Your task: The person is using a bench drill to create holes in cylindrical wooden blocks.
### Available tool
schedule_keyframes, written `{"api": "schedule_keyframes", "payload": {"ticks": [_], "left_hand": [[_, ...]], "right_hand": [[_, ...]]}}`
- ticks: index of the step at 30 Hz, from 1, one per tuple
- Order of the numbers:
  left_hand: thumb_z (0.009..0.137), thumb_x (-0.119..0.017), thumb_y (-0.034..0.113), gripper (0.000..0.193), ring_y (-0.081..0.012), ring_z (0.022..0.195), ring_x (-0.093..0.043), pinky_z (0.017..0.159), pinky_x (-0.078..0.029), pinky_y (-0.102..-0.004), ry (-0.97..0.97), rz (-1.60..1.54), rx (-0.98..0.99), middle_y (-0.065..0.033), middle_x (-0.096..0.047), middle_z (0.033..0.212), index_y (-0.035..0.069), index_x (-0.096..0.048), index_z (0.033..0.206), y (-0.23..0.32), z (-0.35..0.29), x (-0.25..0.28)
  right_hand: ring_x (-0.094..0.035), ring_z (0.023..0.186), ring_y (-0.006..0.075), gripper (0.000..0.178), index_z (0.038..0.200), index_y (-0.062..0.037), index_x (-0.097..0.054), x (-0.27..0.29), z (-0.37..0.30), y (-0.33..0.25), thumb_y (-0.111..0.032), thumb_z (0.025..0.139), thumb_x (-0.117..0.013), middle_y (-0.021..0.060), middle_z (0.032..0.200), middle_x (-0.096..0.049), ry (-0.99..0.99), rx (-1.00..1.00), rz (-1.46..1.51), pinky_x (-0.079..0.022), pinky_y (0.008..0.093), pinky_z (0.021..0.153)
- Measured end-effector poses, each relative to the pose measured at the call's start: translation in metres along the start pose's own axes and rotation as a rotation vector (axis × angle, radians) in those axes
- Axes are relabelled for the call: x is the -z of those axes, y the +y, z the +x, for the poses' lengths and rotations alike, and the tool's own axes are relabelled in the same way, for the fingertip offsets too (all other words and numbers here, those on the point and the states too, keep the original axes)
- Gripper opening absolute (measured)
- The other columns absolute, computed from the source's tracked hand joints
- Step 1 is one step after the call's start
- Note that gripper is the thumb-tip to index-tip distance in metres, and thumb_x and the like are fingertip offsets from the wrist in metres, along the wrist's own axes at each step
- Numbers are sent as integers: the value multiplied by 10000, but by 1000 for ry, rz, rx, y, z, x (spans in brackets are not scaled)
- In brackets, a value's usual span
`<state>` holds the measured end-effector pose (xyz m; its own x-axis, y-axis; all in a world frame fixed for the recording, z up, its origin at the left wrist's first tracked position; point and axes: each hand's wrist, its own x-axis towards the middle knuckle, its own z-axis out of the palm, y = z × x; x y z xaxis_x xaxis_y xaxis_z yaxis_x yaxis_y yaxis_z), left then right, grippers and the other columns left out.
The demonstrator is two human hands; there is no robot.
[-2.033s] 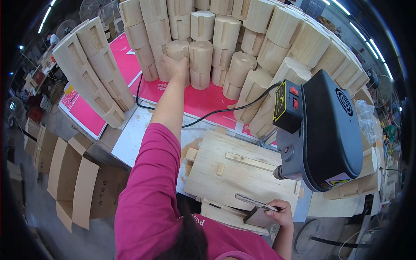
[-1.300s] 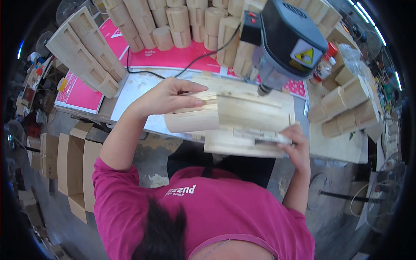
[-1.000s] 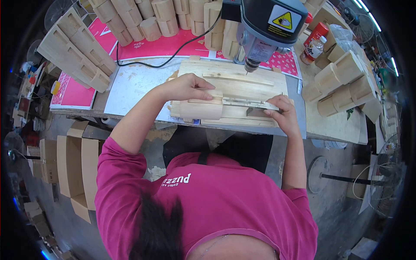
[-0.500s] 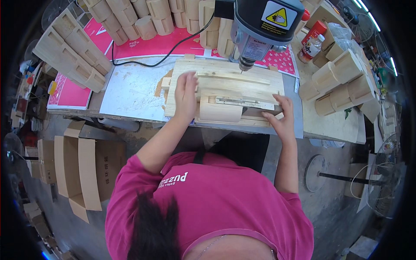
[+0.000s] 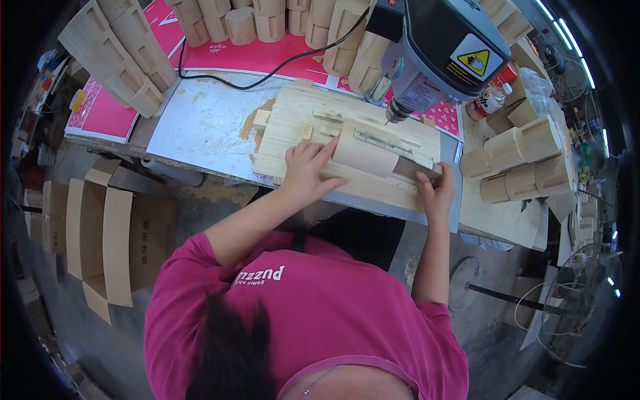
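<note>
On a flat wooden board (image 5: 293, 120) lies a pale rounded wooden block (image 5: 365, 157) with a long slot along its top. A long bar with a grey side (image 5: 412, 171) runs out of its right end. My right hand (image 5: 436, 190) grips the bar's right end between thumb and fingers. At the block's left end my left hand (image 5: 308, 172) rests its fingertips against the wood, thumb stretched apart toward the near side. Just behind the block, the drill press head (image 5: 440, 60) holds a thin bit in its chuck (image 5: 398, 112), above the board.
Rounded wooden blocks stand stacked at the back left (image 5: 123, 57) and along the back (image 5: 270, 20). More blocks (image 5: 523, 163) lie on the right. A black cable (image 5: 257, 87) crosses the table. An open cardboard box (image 5: 117, 247) sits on the floor at left.
My left hand has come down from above the board onto the block's left end. The right hand has closed on the bar's end. The view has shifted and turned slightly.
</note>
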<state>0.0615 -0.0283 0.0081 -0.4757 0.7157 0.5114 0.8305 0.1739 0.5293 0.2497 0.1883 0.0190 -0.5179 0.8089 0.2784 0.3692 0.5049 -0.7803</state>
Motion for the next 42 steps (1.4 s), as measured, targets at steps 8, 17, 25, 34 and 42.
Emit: {"api": "schedule_keyframes", "payload": {"ticks": [8, 17, 25, 34, 42], "left_hand": [[551, -757, 284, 668, -220, 889, -474, 779, -305, -375, 1, 31, 39, -14, -540, 839, 116, -535, 1159, -37, 31, -8], [584, -745, 275, 548, -214, 840, -511, 765, -318, -360, -178, -88, -30, -12, -548, 818, 133, -580, 1086, -50, 39, -2], [608, -738, 279, 518, -219, 851, -527, 773, -309, -356, -196, -117, 1, -26, -546, 818, 140, -586, 1083, -48, 40, -4], [605, -741, 262, 519, -216, 821, -523, 767, -306, -354, -170, -106, -1, -25, -533, 793, 142, -585, 1086, -50, 37, -4], [614, -734, 267, 506, -215, 811, -520, 758, -310, -353, -167, -97, -21, -23, -528, 787, 139, -580, 1079, -50, 41, -4]], "right_hand": [[-383, 498, 78, 366, 1004, -35, -504, -18, 35, -18, -130, 721, -714, -2, 543, -428, -73, 12, -9, -342, 248, 452], [-472, 572, 82, 452, 1206, -34, -500, 56, 89, -76, -257, 832, -619, 6, 657, -553, -110, 265, -138, -396, 232, 543], [-481, 609, 82, 345, 1066, -34, -602, 55, 159, -183, -308, 889, -488, 12, 696, -569, 15, 371, 170, -394, 210, 575], [-455, 546, 95, 200, 745, 29, -581, 50, 46, -172, -101, 878, -505, 72, 572, -503, 292, 509, -215, -374, 250, 517], [-459, 530, 110, 194, 888, 51, -590, -22, 17, -82, -59, 894, -430, 56, 622, -493, 282, 548, 83, -359, 238, 509]]}}
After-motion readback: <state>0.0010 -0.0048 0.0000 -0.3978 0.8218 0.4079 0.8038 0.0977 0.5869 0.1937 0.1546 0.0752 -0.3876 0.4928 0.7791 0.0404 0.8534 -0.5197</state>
